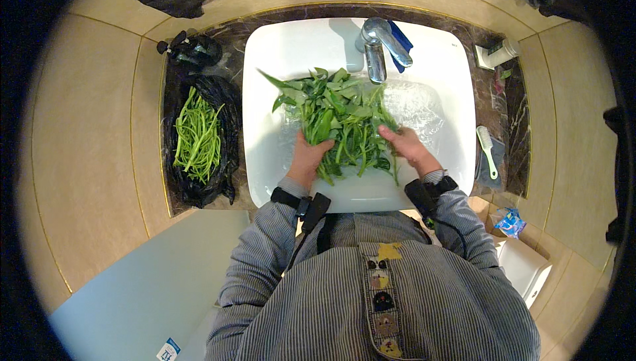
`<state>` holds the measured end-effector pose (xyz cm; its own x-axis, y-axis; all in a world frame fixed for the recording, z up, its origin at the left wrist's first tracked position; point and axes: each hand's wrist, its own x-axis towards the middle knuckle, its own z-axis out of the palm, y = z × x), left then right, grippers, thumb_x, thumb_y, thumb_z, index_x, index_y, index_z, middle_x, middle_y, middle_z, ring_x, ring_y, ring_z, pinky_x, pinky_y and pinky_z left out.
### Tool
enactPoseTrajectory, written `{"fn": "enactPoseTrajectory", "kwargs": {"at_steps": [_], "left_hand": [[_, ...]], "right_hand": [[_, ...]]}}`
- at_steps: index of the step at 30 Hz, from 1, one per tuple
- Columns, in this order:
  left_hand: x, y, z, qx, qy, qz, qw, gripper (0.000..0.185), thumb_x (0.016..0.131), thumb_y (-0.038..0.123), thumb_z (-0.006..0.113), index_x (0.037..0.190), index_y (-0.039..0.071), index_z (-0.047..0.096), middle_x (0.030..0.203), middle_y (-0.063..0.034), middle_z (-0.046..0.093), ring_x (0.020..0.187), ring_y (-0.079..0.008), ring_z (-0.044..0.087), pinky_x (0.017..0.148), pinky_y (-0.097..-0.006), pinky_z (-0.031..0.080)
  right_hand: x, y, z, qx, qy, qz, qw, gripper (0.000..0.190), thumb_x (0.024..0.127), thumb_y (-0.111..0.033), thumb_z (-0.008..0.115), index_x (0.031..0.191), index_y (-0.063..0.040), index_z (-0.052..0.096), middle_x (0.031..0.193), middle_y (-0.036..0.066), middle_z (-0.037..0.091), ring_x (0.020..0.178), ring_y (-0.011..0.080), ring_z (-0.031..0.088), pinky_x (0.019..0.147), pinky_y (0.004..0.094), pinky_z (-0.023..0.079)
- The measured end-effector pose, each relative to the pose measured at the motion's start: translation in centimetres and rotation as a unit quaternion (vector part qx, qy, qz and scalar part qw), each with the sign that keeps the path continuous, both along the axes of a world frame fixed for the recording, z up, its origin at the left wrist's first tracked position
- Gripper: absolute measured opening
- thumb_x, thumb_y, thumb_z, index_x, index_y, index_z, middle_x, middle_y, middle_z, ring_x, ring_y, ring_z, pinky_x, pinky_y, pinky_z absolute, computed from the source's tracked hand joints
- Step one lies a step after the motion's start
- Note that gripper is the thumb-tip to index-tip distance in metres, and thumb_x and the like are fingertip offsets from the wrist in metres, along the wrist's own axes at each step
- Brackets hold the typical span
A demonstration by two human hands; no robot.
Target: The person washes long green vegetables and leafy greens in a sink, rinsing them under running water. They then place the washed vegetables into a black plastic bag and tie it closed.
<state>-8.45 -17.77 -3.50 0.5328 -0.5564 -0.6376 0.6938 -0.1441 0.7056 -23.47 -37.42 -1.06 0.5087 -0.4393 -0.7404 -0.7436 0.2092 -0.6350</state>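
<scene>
A large heap of leafy green vegetables (343, 107) lies in the water of a white washbasin (263, 112). My left hand (309, 156) grips the left side of the heap, its thumb over the stems. At the right side, my right hand (406, 143) holds more of the leaves and stems, thumb uppermost; its other fingers are hidden beneath. Above the greens is a chrome faucet (376, 58), its spout pointing down into the basin. Rippled, bright water (412, 107) shows to the right of the heap.
On the dark stone counter at left, a black plastic bag (229, 127) holds cut green stems (198, 137), with dark pump bottles (194, 50) behind. A scrubbing brush (487, 152) and a white container (503, 53) are at right. A blue cloth (400, 38) lies behind the faucet.
</scene>
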Motion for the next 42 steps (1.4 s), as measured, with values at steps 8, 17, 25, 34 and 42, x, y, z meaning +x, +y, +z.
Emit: {"fn": "enactPoseTrajectory", "kwargs": {"at_steps": [8, 17, 25, 34, 42], "left_hand": [[-5.2, -5.2, 0.4, -0.031, -0.303, -0.141, 0.942, 0.072, 0.066, 0.006, 0.067, 0.125, -0.001, 0.026, 0.114, -0.0178, 0.049, 0.106, -0.0291, 0.05, 0.09, -0.0366, 0.042], [-6.8, -5.3, 6.2, -0.062, -0.389, -0.278, 0.876, 0.081, 0.064, 0.025, 0.072, 0.131, 0.006, 0.03, 0.116, -0.02, 0.05, 0.106, -0.0347, 0.05, 0.086, -0.0383, 0.044], [-0.4, -0.4, 4.2, 0.031, -0.379, -0.296, 0.876, 0.028, 0.077, 0.014, 0.062, 0.103, 0.006, 0.057, 0.078, -0.0108, 0.064, 0.069, -0.0182, 0.062, 0.065, -0.0303, 0.051], [5.4, -1.9, 1.6, 0.214, -0.661, -0.224, 0.684, 0.031, 0.076, 0.006, 0.055, 0.107, 0.004, 0.054, 0.103, -0.0191, 0.057, 0.097, -0.0311, 0.053, 0.083, -0.039, 0.044], [4.2, -4.6, -2.9, 0.191, -0.577, -0.433, 0.665, 0.019, 0.075, 0.003, 0.048, 0.089, 0.004, 0.061, 0.089, -0.018, 0.059, 0.086, -0.0331, 0.057, 0.076, -0.0409, 0.047]], "right_hand": [[3.8, 4.1, 0.0, 0.145, -0.205, -0.086, 0.964, 0.052, 0.075, -0.026, 0.069, 0.116, -0.001, 0.049, 0.108, 0.008, 0.057, 0.093, 0.0186, 0.055, 0.081, 0.0309, 0.045], [-1.1, 0.5, 2.4, 0.224, -0.195, -0.243, 0.923, 0.031, 0.076, -0.018, 0.06, 0.101, 0.0, 0.056, 0.092, 0.008, 0.06, 0.081, 0.0193, 0.06, 0.072, 0.0305, 0.05], [-6.0, -2.3, 8.5, 0.179, -0.203, -0.271, 0.924, 0.037, 0.07, -0.015, 0.062, 0.103, 0.001, 0.054, 0.085, 0.011, 0.062, 0.072, 0.0239, 0.061, 0.065, 0.0365, 0.053], [-8.5, -4.1, 9.6, 0.089, -0.195, -0.288, 0.933, 0.031, 0.071, -0.017, 0.062, 0.094, 0.002, 0.058, 0.085, 0.012, 0.061, 0.071, 0.0237, 0.06, 0.064, 0.0372, 0.051], [-6.1, -3.5, 1.8, 0.019, -0.147, -0.191, 0.97, 0.042, 0.065, -0.002, 0.065, 0.105, 0.002, 0.053, 0.093, 0.011, 0.06, 0.079, 0.0218, 0.06, 0.069, 0.0334, 0.051]]}}
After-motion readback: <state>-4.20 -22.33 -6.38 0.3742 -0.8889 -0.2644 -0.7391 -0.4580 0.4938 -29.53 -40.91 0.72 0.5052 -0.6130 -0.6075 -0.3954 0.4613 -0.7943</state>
